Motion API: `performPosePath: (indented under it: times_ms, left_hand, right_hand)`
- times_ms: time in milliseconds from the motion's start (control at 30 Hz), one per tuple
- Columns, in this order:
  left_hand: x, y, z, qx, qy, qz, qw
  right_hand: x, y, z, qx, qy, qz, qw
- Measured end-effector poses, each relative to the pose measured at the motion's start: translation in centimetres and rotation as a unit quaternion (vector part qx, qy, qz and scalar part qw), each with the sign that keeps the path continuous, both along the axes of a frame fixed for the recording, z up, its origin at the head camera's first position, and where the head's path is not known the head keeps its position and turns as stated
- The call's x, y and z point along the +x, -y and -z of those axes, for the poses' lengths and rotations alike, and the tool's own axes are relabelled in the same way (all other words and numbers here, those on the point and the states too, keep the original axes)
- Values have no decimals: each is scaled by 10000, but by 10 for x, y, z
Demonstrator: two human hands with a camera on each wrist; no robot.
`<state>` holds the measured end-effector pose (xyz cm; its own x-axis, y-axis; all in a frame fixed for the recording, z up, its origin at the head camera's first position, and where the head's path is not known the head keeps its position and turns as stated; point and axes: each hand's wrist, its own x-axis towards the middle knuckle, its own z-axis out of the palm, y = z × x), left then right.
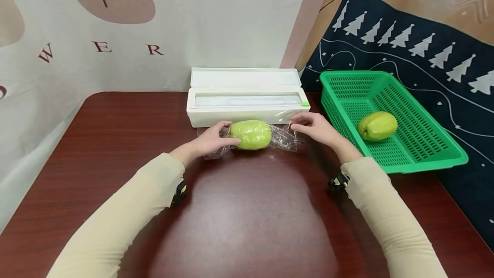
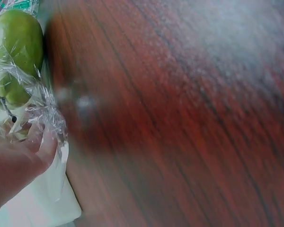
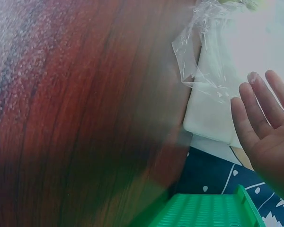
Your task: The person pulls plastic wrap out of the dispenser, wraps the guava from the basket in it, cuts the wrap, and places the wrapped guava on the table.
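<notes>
A green pear in clear plastic wrap lies on its side on the table, with loose film bunched at both ends. At its left end, my left hand holds it, thumb at the front and fingers behind. The left wrist view shows the stem end of the pear and film crumpled around my fingers. My right hand hovers by the film's right end. In the right wrist view, the fingers of that hand are spread and hold nothing, beside the loose film.
Directly behind the pear stands a white wrap dispenser box with its lid raised and a green slider at its right end. A green basket at the right contains another pear. Cloth hangs behind the table.
</notes>
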<state>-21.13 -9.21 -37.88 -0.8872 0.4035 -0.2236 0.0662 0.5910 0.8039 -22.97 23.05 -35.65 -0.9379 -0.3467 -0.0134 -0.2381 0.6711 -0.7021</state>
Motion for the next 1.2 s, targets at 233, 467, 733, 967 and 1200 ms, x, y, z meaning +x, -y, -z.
performPosePath:
  times_ms: [233, 467, 733, 967, 1200]
  left_hand:
    - [-2, 8, -12, 143, -332, -62, 9993]
    - [-13, 8, -40, 250, -1039, -479, 9931]
    - [-30, -25, -56, 271, -1304, -147, 9910]
    - [-41, -67, -61, 64, -1336, 292, 9906]
    - [-54, -97, -62, -160, -1603, 633, 9849]
  right_hand:
    - [0, -5, -6, -99, -169, 298, 9994]
    - [-8, -3, -6, 40, -1044, 1170, 9876]
    - [-30, 1, -2, 1060, -807, 1472, 9801]
    - [-44, -4, 3, 1639, -259, 1350, 9768]
    - [-48, -1, 11, 1369, -194, 1191, 9832]
